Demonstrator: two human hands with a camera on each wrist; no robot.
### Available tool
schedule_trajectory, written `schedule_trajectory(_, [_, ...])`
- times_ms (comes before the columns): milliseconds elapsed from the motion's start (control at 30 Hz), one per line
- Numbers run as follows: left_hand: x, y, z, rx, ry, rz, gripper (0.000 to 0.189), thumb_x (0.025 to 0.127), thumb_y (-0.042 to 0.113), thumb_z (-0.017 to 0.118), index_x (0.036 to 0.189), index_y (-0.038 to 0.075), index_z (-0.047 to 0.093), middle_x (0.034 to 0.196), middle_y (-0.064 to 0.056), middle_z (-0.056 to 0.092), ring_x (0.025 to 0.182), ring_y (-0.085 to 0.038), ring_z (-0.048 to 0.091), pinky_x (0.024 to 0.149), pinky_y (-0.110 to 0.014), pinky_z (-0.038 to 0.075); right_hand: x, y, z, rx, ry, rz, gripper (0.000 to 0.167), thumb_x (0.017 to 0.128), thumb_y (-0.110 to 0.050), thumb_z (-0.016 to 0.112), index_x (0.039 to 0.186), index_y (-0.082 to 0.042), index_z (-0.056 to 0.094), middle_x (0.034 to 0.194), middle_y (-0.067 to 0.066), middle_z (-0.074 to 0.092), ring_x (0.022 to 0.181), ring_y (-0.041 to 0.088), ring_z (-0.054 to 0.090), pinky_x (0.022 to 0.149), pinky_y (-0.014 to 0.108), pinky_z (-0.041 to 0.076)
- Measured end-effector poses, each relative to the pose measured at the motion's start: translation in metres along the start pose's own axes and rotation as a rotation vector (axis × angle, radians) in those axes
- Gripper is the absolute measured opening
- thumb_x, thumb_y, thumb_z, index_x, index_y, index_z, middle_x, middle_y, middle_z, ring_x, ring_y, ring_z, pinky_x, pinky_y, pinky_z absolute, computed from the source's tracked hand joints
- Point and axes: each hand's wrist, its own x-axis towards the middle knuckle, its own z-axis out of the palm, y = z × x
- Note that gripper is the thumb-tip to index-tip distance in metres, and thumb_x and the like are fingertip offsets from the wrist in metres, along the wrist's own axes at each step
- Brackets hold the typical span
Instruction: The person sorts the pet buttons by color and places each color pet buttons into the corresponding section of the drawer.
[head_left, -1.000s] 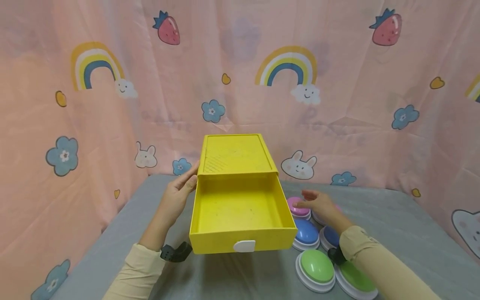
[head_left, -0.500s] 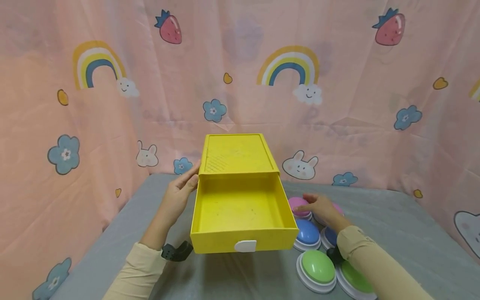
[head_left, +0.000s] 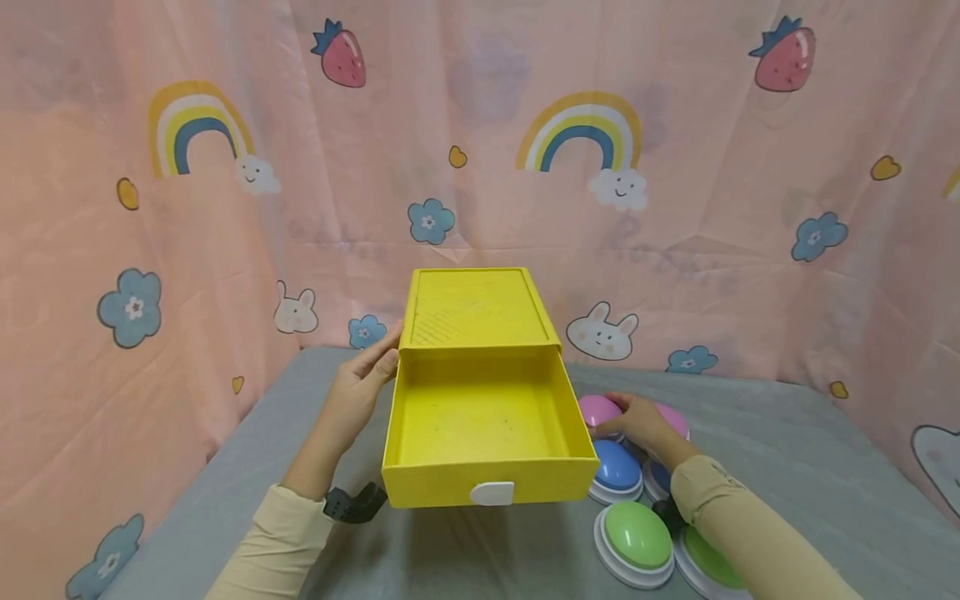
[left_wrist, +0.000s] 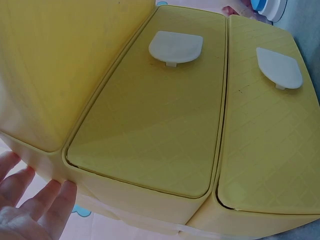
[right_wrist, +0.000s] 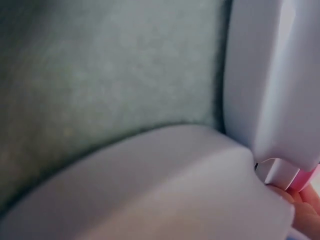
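A yellow drawer cabinet (head_left: pixel 476 307) stands in the middle of the table, its top drawer (head_left: pixel 480 417) pulled out with nothing inside. My left hand (head_left: pixel 356 387) rests against the cabinet's left side; the left wrist view shows its fingers extended along the wall, beside two closed lower drawers (left_wrist: pixel 145 115) with white handles. To the right, my right hand (head_left: pixel 641 423) has its thumb and fingers around the domed left pink push button (head_left: pixel 597 409), which sits on a white base. In the right wrist view, only a few fingers (right_wrist: pixel 304 210) show at the corner, partly hidden by white bases.
Blue (head_left: pixel 617 465) and green push buttons (head_left: pixel 637 535) stand nearer me, right of the cabinet. A second pink button (head_left: pixel 672 419) and another green one (head_left: pixel 708 557) are partly behind my right arm. A patterned pink curtain (head_left: pixel 480 108) hangs behind the grey table (head_left: pixel 795 467).
My right hand has come down and slightly left onto the left pink push button, its fingers closing in around it. The left hand and the cabinet hold still.
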Motion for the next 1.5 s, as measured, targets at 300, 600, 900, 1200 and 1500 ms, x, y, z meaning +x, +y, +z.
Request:
schedule_trajectory(300, [0.001,-0.001,0.001,-0.014,-0.002,0.003,0.050,0.105,0.037,0.048,0.153,0.025,0.040,0.159,0.007,0.039,0.147,-0.016,0.038,0.112,-0.034,0.046,-0.002,-0.009,-0.006,0.064,0.067,-0.025,0.088,0.084,-0.030,0.077,0.152,0.003,0.032,0.152,0.030,0.037,0.132,0.047,0.042,0.114,0.061,0.037])
schedule_trajectory(600, [0.001,0.000,0.000,-0.011,-0.006,0.004,0.050,0.105,0.036,0.048,0.153,0.024,0.040,0.160,0.008,0.036,0.148,-0.016,0.036,0.112,-0.037,0.045,-0.027,-0.042,-0.038,0.056,0.113,-0.076,0.099,0.084,-0.045,0.077,0.158,-0.006,0.024,0.158,0.024,0.032,0.139,0.045,0.035,0.116,0.059,0.036])
schedule_trajectory(900, [0.002,-0.001,0.001,-0.016,-0.001,0.005,0.051,0.105,0.036,0.048,0.153,0.022,0.040,0.161,0.006,0.035,0.148,-0.017,0.036,0.112,-0.038,0.045,-0.059,-0.075,-0.072,0.052,0.115,-0.198,0.093,0.086,-0.044,0.076,0.156,-0.005,0.029,0.152,0.026,0.041,0.132,0.043,0.043,0.113,0.058,0.042])
schedule_trajectory(1200, [0.001,-0.001,0.000,-0.020,-0.001,0.015,0.051,0.105,0.036,0.048,0.154,0.022,0.039,0.161,0.006,0.034,0.147,-0.018,0.037,0.112,-0.036,0.045,-0.081,-0.104,-0.085,0.041,0.092,-0.257,0.085,0.086,-0.048,0.074,0.155,-0.015,0.037,0.149,0.019,0.048,0.127,0.035,0.047,0.092,0.037,0.052])
schedule_trajectory(1500, [0.001,-0.001,0.000,-0.015,-0.004,0.009,0.051,0.106,0.034,0.047,0.154,0.021,0.038,0.162,0.004,0.033,0.148,-0.020,0.036,0.112,-0.036,0.045,-0.101,-0.128,-0.085,0.037,0.075,-0.236,0.096,0.081,-0.056,0.076,0.158,-0.019,0.032,0.154,0.014,0.044,0.135,0.037,0.042,0.112,0.062,0.040])
